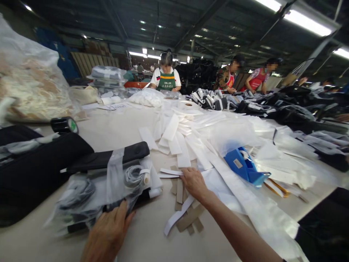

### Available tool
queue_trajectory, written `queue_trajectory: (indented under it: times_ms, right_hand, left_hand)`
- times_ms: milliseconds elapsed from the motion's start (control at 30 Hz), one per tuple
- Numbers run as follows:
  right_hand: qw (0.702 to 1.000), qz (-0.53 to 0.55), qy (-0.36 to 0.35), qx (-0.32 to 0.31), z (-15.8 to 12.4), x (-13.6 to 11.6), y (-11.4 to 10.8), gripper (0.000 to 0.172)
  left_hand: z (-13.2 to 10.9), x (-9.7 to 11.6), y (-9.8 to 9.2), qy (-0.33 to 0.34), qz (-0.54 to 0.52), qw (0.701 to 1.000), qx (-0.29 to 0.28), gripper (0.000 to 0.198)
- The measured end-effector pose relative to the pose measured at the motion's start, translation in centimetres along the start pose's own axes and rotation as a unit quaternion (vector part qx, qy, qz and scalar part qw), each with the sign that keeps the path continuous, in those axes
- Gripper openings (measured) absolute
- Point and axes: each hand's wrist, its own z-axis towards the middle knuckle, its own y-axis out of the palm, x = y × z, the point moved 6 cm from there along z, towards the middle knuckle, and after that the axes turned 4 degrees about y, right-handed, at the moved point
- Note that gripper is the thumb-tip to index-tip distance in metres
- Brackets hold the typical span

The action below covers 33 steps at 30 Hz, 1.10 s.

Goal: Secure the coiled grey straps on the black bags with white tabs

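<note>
The left hand (107, 229) rests at the near edge of a clear plastic bag (81, 207), fingers close together and thumb set slightly apart; whether they clamp the film or only press on it cannot be determined. The bag lies on the worktable (148, 242), left of centre, and contains dark parts and grey cord. A second coiled grey cord (133, 175) lies at its right side, and a translucent band (115, 167) crosses the elongated black case (133, 151) behind. The right hand (195, 183) has its fingertips together at the right end of a narrow white strip (170, 171); its thumb is hidden, so a pinch cannot be confirmed. Judged by its condition, the bagged set is largely gathered, with the cords coiled and the band in place. The white strip is separate from the set, and tan strips (192, 218) lie loose below the right hand. The blue tape dispenser (240, 165) stands apart, untouched.
</note>
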Motion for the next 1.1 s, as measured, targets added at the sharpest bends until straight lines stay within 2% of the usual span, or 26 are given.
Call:
queue_trajectory:
  times_ms: [100, 233, 333, 400, 467, 567, 600, 667, 767, 867, 1000, 1100]
  right_hand:
    - [1.0, 0.021, 0.007, -0.014, 0.8, 0.2, 0.9, 0.009]
    - [0.995, 0.094, 0.018, -0.028, 1.6, 1.5, 1.2, 0.013]
    - [0.984, 0.171, 0.049, -0.002, 2.1, 3.5, 0.5, 0.019]
    - [0.97, 0.229, 0.084, 0.024, 2.1, 4.8, -0.2, 0.027]
    - [0.951, 0.285, 0.116, 0.038, 1.9, 5.8, -0.8, 0.037]
    - [0.926, 0.353, 0.131, 0.031, 1.2, 5.8, -1.7, 0.044]
    - [0.921, 0.368, 0.127, 0.023, 0.9, 5.4, -2.0, 0.045]
    - [0.917, 0.383, 0.112, 0.007, 0.3, 4.6, -2.4, 0.044]
    - [0.927, 0.366, 0.078, -0.006, -0.4, 3.6, -2.6, 0.037]
    - [0.954, 0.295, 0.051, 0.012, -0.3, 3.4, -2.5, 0.026]
    - [0.984, 0.173, 0.002, 0.033, 0.7, 2.6, -1.5, 0.026]
    - [0.994, 0.1, -0.049, 0.007, 1.3, 1.4, 0.1, 0.03]
  left_hand:
    - [0.6, -0.3, -1.3, -0.017, -0.02, 1.0, 0.016, 0.026]
    - [2.3, 0.0, -4.0, -0.012, -0.045, 0.997, 0.065, 0.025]
    - [3.8, 1.1, -5.1, -0.022, -0.109, 0.99, 0.084, 0.02]
    - [4.9, 1.8, -5.0, -0.05, -0.172, 0.98, 0.085, 0.021]
    - [6.0, 2.4, -4.1, -0.09, -0.256, 0.959, 0.075, 0.021]
    - [8.0, 3.2, -1.4, -0.151, -0.369, 0.916, 0.037, 0.016]
    - [8.7, 3.5, -0.5, -0.163, -0.375, 0.912, 0.028, 0.015]
    - [10.3, 4.4, 1.1, -0.161, -0.346, 0.924, 0.012, 0.017]
    - [12.5, 5.9, 3.0, -0.132, -0.31, 0.941, -0.025, 0.027]
    - [13.7, 6.6, 3.5, -0.126, -0.313, 0.941, -0.037, 0.025]
    - [13.6, 6.7, 3.8, -0.119, -0.297, 0.945, -0.06, 0.032]
    - [13.1, 6.7, 5.5, -0.118, -0.267, 0.95, -0.114, 0.042]
